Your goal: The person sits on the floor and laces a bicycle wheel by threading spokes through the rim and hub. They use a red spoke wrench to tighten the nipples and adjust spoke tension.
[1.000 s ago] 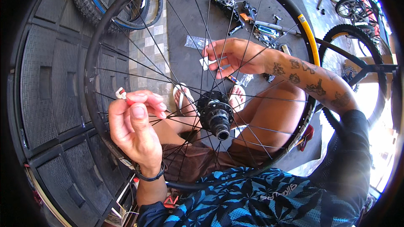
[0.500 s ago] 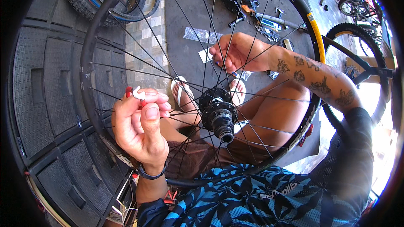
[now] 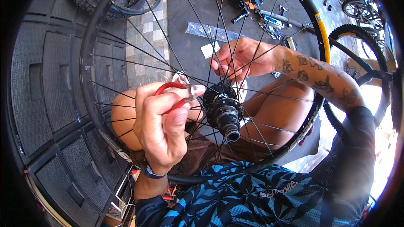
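Observation:
A bicycle wheel with a black rim [image 3: 89, 38] and dark spokes rests across my lap, its tyre off. In the middle, the black hub [image 3: 223, 111] tilts its freehub end toward me. My left hand [image 3: 162, 122] is closed around a red spoke wrench [image 3: 172, 86], a loop with a metal jaw, held just left of the hub. Beyond the hub, my right hand [image 3: 244, 59] reaches among the spokes from the right. Its fingers are curled together near the spokes; what they pinch, if anything, is hidden.
On the dark mat [image 3: 185, 12] ahead lie a clear plastic bag [image 3: 206, 30], a white card [image 3: 209, 49] and several tools [image 3: 269, 17]. Black cabinets [image 3: 46, 80] line the left side. Tyred wheels [image 3: 90, 0] stand at the far left; a bike [image 3: 370, 67] is on the right.
My left hand has moved right, toward the hub, turning the spoke wrench so that its red loop shows. My right hand stays among the spokes, its fingers slightly shifted.

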Demonstrator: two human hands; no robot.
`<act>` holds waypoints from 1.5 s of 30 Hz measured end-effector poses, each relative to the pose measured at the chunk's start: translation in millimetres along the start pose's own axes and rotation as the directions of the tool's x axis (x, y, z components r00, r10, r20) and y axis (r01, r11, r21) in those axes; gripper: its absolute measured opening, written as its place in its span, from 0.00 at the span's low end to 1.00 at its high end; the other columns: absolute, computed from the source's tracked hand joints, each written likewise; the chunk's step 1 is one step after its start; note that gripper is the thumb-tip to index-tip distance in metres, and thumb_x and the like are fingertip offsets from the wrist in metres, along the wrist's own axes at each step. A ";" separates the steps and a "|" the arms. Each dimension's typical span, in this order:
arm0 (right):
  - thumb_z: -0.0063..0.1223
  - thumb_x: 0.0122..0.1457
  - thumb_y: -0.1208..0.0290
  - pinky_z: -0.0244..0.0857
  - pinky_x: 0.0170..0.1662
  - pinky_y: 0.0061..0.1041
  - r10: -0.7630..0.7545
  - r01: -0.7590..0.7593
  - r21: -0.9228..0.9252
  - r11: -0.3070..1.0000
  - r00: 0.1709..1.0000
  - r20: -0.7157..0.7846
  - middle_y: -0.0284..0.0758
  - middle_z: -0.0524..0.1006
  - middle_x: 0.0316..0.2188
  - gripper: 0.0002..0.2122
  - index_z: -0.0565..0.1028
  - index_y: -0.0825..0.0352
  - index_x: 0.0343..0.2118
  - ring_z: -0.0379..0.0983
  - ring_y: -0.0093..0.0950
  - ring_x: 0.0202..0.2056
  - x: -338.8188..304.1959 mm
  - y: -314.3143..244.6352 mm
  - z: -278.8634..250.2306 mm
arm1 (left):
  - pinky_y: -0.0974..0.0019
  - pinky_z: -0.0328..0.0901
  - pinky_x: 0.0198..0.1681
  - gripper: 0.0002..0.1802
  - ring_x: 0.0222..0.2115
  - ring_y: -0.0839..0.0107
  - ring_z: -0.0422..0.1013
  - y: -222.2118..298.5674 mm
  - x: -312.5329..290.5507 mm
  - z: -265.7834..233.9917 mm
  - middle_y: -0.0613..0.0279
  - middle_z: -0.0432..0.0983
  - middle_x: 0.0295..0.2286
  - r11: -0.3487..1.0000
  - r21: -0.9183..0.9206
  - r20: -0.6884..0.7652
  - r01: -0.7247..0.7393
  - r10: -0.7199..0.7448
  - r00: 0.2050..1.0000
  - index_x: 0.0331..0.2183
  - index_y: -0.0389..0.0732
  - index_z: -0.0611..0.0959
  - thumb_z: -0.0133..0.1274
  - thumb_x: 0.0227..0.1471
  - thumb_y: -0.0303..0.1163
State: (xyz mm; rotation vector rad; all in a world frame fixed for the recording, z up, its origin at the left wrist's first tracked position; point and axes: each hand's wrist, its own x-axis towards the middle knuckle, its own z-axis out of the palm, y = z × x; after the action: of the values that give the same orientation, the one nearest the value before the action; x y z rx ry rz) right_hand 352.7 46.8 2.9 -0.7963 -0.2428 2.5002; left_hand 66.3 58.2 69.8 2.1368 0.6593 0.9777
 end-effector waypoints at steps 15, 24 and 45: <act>0.41 0.69 0.69 0.53 0.20 0.14 0.017 -0.015 0.029 0.999 0.998 -0.066 0.28 0.72 0.34 0.13 0.74 0.70 0.49 0.56 0.15 0.21 -4.1 5.1 0.3 | 0.59 0.70 0.44 0.13 0.40 0.57 0.71 0.9 6.3 4.0 0.56 0.84 0.37 0.999 -0.031 0.018 -0.043 0.044 0.999 0.41 0.34 0.79 0.55 0.66 0.36; 0.41 0.68 0.68 0.52 0.20 0.15 0.014 -0.012 0.034 0.999 0.997 -0.070 0.29 0.72 0.36 0.15 0.74 0.70 0.50 0.55 0.15 0.21 -6.5 8.4 -2.4 | 0.57 0.64 0.50 0.13 0.40 0.59 0.67 1.1 8.6 7.5 0.55 0.85 0.39 0.998 -0.033 0.003 -0.047 0.047 0.999 0.39 0.36 0.77 0.54 0.67 0.38; 0.43 0.70 0.68 0.52 0.17 0.09 0.065 -0.076 -0.032 0.997 0.961 -0.270 0.30 0.76 0.37 0.14 0.77 0.71 0.49 0.61 0.12 0.24 -15.2 15.8 9.5 | 0.57 0.60 0.43 0.15 0.36 0.61 0.69 3.8 15.0 16.6 0.62 0.84 0.38 0.998 -0.005 0.125 -0.062 0.062 0.990 0.37 0.40 0.82 0.57 0.64 0.43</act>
State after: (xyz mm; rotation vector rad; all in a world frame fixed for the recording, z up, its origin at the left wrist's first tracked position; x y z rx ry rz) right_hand 351.4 25.3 13.2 -1.1681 -0.1742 2.4229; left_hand 88.9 59.7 71.4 2.2091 0.5337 0.8679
